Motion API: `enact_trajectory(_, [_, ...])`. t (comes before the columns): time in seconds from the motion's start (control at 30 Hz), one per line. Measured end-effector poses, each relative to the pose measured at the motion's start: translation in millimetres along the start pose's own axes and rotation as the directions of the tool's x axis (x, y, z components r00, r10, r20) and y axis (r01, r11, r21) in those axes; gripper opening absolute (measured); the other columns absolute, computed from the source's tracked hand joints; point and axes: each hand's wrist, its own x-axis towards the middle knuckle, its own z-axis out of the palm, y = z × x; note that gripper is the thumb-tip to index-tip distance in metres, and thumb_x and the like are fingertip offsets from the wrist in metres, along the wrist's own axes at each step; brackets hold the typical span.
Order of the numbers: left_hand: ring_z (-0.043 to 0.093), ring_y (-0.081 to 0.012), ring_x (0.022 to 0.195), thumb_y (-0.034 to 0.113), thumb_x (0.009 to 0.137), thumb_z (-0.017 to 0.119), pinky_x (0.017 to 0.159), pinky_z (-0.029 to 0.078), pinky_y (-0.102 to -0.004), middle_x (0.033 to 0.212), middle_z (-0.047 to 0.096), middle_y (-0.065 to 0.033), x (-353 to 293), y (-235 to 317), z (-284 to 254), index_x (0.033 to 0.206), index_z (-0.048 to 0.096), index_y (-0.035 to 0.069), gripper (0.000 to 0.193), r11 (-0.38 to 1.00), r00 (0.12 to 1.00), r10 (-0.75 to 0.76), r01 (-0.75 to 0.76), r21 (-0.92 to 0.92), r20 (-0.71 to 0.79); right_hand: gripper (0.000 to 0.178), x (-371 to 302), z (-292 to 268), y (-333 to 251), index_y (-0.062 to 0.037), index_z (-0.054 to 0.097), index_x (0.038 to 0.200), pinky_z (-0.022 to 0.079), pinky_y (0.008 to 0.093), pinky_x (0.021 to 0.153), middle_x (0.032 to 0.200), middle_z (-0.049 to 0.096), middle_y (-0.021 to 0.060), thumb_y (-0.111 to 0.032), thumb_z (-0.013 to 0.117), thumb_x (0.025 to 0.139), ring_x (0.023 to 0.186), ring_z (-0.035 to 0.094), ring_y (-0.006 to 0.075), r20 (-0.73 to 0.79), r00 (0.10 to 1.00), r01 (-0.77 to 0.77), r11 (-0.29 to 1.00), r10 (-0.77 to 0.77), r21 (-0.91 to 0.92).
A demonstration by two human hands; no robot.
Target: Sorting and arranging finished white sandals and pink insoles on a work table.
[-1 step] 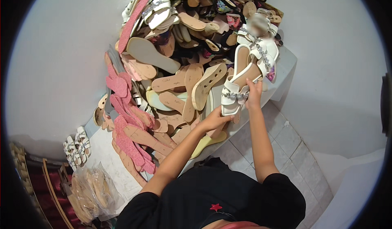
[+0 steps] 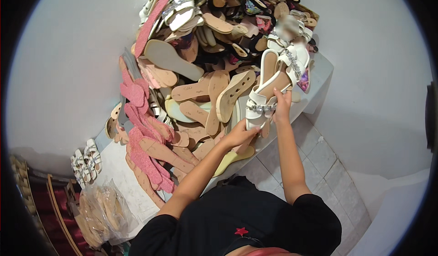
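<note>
the person holds a pair of white sandals (image 2: 278, 81) above the near right edge of a pile of loose soles (image 2: 196, 91), the two laid side by side with toes pointing opposite ways. the left hand (image 2: 240, 135) pinches the near sandal's toe end between thumb and fingers. the right hand (image 2: 283, 104) presses its thumb on the insole of the far sandal, its fingers closed around the side and mostly hidden beneath. the far sandal's toe end overlaps more white footwear in the view, and whether they touch cannot be told. the table (image 2: 116, 159) shows its surface at the left, and its front edge slants up to a corner at the right, passing below the hands. beyond that edge, room opens over the tiled floor (image 2: 326, 164) between the right forearm and the wall (image 2: 378, 87). on the left, pink soles (image 2: 135, 95) crowd toward the wall side, while strapped white sandals (image 2: 86, 161) and a clear plastic bag (image 2: 109, 210) sit near the table's left end.
</note>
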Motion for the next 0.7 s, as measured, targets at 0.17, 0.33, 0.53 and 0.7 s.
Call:
enact_trajectory(0.17, [0.056, -0.0197, 0.091, 0.009, 0.085, 0.044, 0.073, 0.047, -0.0275, 0.107, 0.049, -0.0108, -51, 1, -23, 0.113, 0.034, 0.000, 0.032, 0.954, 0.986, -0.026, -0.026, -0.299, -0.167, 0.042, -18, 26, 20, -0.0039, 0.040, 0.113, 0.039, 0.0286, 0.082, 0.107, 0.049, 0.0080, -0.013, 0.057, 0.076, 0.095, 0.049, 0.0161, 0.350, 0.934, -0.091, 0.995, 0.068, 0.050])
enact_trajectory(0.33, [0.057, -0.0253, 0.087, 0.007, 0.084, 0.044, 0.070, 0.049, -0.0293, 0.110, 0.045, -0.0146, -117, 13, -57, 0.124, 0.019, 0.007, 0.046, 0.945, 0.980, -0.025, -0.042, -0.323, -0.199, 0.052, -22, 72, 24, -0.0054, 0.036, 0.120, 0.035, 0.0324, 0.089, 0.115, 0.046, 0.0051, -0.043, 0.040, 0.084, 0.104, 0.045, 0.0202, 0.351, 0.936, -0.162, 0.931, 0.039, 0.328])
enact_trajectory(0.53, [0.059, -0.0294, 0.080, 0.001, 0.081, 0.044, 0.065, 0.052, -0.0307, 0.114, 0.042, -0.0162, -203, 37, -83, 0.131, 0.002, 0.013, 0.066, 0.963, 0.965, 0.048, -0.114, -0.244, -0.260, 0.037, -68, 145, 22, -0.0034, 0.033, 0.119, 0.036, 0.0236, 0.081, 0.105, 0.047, 0.0043, -0.016, 0.044, 0.086, 0.092, 0.045, 0.0109, 0.333, 0.937, 0.079, 0.993, -0.106, 0.091])
enact_trajectory(0.7, [0.060, -0.0298, 0.079, 0.003, 0.081, 0.046, 0.062, 0.052, -0.0304, 0.114, 0.043, -0.0172, -265, 33, -99, 0.131, 0.002, 0.013, 0.068, 0.966, 0.950, 0.025, -0.103, -0.237, -0.311, 0.035, -131, 198, 51, -0.0020, 0.035, 0.117, 0.037, 0.0226, 0.078, 0.101, 0.049, 0.0046, -0.016, 0.044, 0.086, 0.089, 0.047, 0.0108, 0.353, 0.934, -0.136, 0.968, 0.054, 0.212])
